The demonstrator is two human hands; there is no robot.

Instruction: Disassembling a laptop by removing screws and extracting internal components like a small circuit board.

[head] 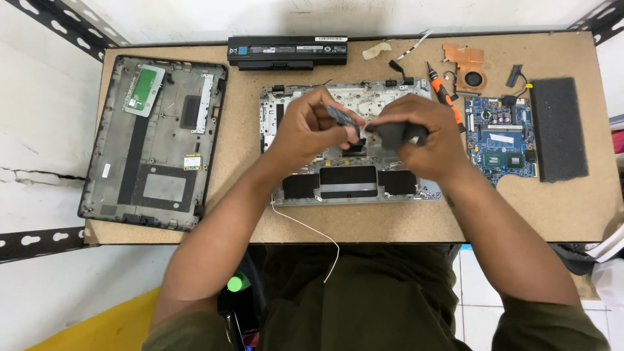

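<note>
My left hand (307, 129) pinches a small flat blue-grey part (342, 117) over the open silver laptop palmrest frame (351, 188) in the middle of the table. My right hand (422, 133) is closed around a dark grey soft lump, like a cloth or foam piece (396, 133), held against that part. Both hands hover just above the frame's upper half, hiding much of it.
A black laptop bottom cover (153, 140) lies at left. A black battery (287, 52) sits at the back. An orange-handled screwdriver (444, 94), copper fan heatsink (469, 68), blue motherboard (504, 140) and black foam pad (558, 129) lie at right. A white wire (312, 227) hangs off the front edge.
</note>
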